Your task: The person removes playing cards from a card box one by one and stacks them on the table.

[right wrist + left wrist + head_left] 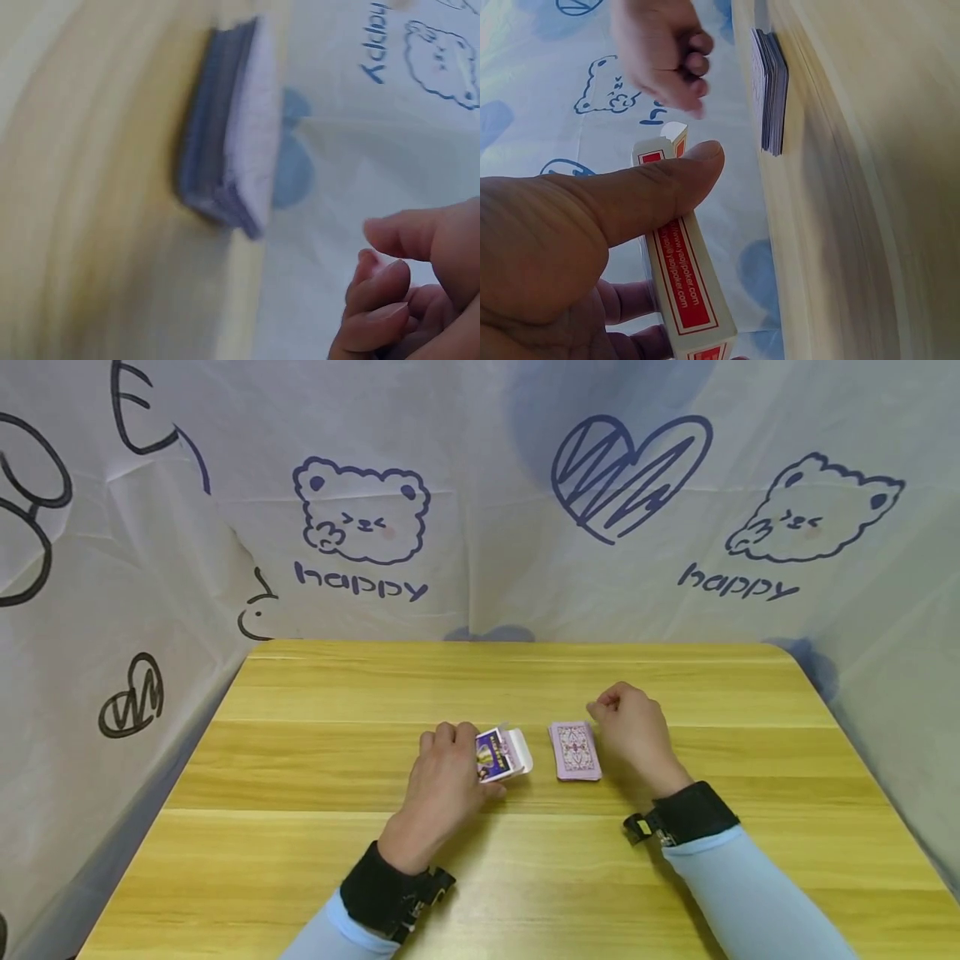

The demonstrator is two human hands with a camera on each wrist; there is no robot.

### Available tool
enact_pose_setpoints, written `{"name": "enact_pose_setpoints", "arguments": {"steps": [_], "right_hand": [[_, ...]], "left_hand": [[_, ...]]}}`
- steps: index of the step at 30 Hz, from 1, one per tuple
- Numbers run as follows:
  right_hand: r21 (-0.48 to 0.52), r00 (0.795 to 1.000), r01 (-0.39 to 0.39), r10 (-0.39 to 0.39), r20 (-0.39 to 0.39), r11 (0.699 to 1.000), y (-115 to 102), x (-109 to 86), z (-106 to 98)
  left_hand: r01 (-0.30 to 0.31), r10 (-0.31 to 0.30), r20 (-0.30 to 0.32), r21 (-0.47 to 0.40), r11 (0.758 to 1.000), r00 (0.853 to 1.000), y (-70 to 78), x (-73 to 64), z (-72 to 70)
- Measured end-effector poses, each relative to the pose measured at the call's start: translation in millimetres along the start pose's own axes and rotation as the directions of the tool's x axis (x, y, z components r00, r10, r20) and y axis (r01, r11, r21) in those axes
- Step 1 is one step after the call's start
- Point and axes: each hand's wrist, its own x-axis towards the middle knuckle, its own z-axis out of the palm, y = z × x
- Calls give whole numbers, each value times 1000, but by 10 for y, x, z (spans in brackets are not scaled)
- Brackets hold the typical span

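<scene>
My left hand (442,781) grips a playing card box (495,755), thumb along one narrow side and fingers on the opposite side. In the left wrist view that box (686,277) shows a red and white side with printed web text, and its end flap stands open. A pinkish patterned strip shows at the open end in the head view. To its right lies a squared deck of playing cards (576,752), patterned backs up. My right hand (636,731) hovers just right of the deck, apart from it, fingers loosely curled with nothing visible in them.
Both hands work over a light wooden table (300,877). A white cloth (480,577) with drawn bears and hearts hangs behind the table and along its sides. Black bands (693,814) with small cameras circle both wrists.
</scene>
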Motion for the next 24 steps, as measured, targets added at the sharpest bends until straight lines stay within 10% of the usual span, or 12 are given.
{"name": "enact_pose_setpoints", "arguments": {"steps": [15,24], "right_hand": [[390,997,44,-65,40,920,-439,-522,176],[347,985,88,-133,108,934,-552,-642,317]], "left_hand": [[-65,65,1,5,998,998,4,-24,81],[-102,102,-19,36,994,995,15,-32,97]]}}
